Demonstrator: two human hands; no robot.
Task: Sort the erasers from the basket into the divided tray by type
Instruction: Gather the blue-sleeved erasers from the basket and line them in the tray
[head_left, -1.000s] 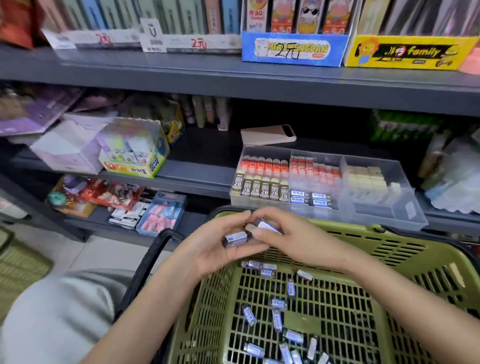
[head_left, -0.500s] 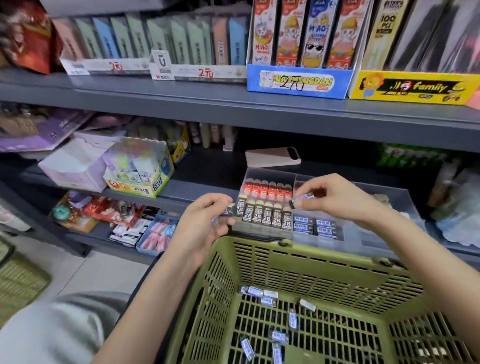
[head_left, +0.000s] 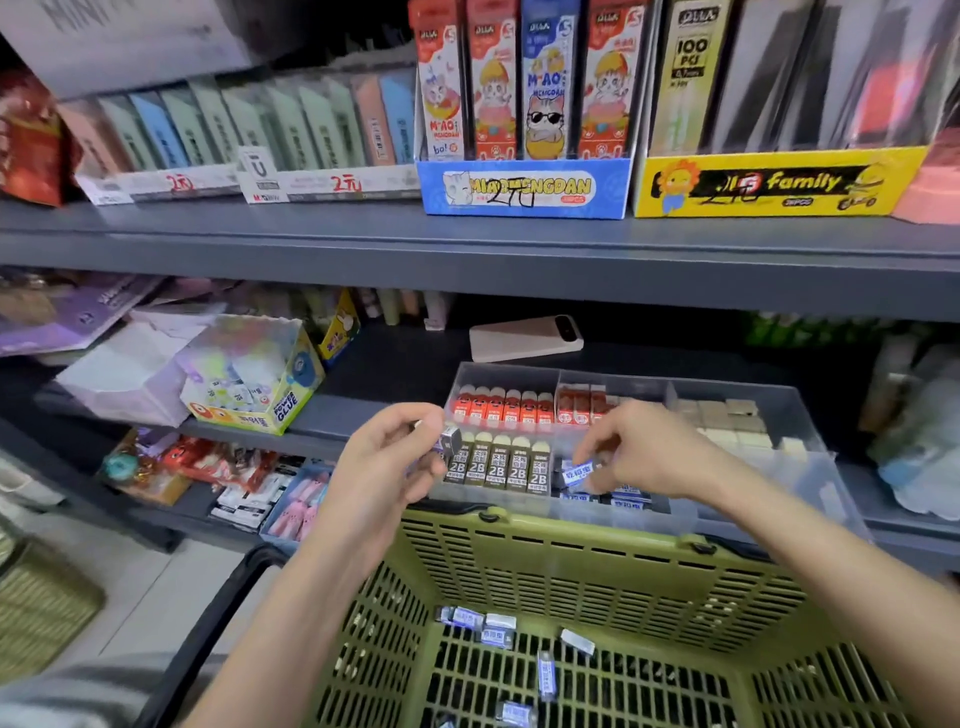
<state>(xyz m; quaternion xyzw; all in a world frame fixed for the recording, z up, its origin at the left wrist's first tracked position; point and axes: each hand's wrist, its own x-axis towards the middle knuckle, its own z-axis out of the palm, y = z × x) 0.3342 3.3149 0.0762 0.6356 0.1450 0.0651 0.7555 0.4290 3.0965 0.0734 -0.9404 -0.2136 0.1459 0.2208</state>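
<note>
A clear divided tray (head_left: 789, 415) sits on the middle shelf, holding rows of red erasers (head_left: 501, 408), dark 2B erasers (head_left: 496, 465), blue-labelled erasers (head_left: 626, 496) and beige erasers (head_left: 727, 423). My right hand (head_left: 644, 449) pinches a blue-labelled eraser (head_left: 577, 472) over the tray's front middle compartment. My left hand (head_left: 387, 457) holds another small eraser (head_left: 448, 439) in front of the tray's left end. Below, the green basket (head_left: 597, 566) contains several loose blue-labelled erasers (head_left: 498, 631).
A pale phone (head_left: 524, 338) lies on the shelf behind the tray. A glue box (head_left: 249, 374) stands to the left. The upper shelf (head_left: 467, 249) carries stationery display boxes. More packets fill the lower shelf (head_left: 234, 483). A woven basket (head_left: 41, 603) sits on the floor at left.
Both hands rose from the basket to the tray. My right hand lowered its eraser towards the blue-labelled compartment, and my left hand stayed by the tray's left end.
</note>
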